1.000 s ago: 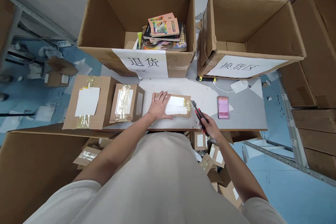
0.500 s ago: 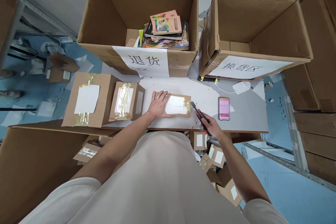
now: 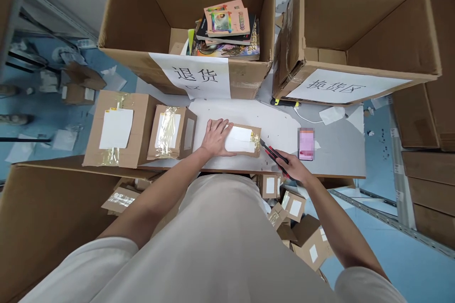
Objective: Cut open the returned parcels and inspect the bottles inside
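Observation:
A small flat cardboard box [image 3: 257, 148] with a white label and clear tape lies on the table in front of me. My left hand [image 3: 214, 138] grips its left end, fingers over the far edge and thumb along the near edge. In my right hand [image 3: 293, 166] is a black and red utility knife [image 3: 275, 153], its handle wrapped by my fingers. The blade tip points left at the box's taped right end. Whether the tip touches the tape I cannot tell.
Two taped boxes, a larger one [image 3: 115, 128] and a smaller one [image 3: 167, 131], stand left. Behind are an open carton [image 3: 131, 68] holding books [image 3: 227, 23] and another open carton [image 3: 359, 64]. A phone [image 3: 306, 144] lies right; a yellow-black cutter [image 3: 285, 102] lies behind.
My view has shifted slightly. The knife has tilted a little flatter, its tip staying close to the box's right end. My left hand stays on the box.

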A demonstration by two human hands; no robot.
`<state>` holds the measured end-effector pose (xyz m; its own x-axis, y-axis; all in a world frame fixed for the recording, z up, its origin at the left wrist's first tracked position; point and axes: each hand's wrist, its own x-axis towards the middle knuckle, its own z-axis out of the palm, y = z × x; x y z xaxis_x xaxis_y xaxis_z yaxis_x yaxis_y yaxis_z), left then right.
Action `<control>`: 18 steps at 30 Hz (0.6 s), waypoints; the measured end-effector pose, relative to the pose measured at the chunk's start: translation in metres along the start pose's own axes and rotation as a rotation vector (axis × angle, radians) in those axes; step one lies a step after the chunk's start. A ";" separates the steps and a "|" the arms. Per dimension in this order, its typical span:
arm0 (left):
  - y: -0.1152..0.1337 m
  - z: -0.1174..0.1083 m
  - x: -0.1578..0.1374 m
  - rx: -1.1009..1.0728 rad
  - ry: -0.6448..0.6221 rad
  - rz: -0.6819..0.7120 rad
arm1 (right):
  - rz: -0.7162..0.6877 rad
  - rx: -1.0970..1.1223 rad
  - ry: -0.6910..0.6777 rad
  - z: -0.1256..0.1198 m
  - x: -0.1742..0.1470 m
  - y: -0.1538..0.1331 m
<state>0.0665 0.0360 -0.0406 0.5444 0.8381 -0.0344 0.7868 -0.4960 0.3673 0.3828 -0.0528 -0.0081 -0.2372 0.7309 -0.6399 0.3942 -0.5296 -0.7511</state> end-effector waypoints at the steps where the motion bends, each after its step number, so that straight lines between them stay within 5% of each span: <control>1: 0.000 0.000 0.000 -0.002 -0.002 -0.001 | -0.004 0.008 -0.003 0.000 -0.001 0.002; 18: 0.007 -0.006 -0.001 0.065 -0.054 0.041 | -0.005 0.063 -0.052 0.005 -0.016 0.020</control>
<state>0.0696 0.0326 -0.0328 0.5901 0.8042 -0.0713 0.7799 -0.5450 0.3079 0.3905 -0.0771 -0.0136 -0.2856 0.7112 -0.6423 0.3364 -0.5532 -0.7621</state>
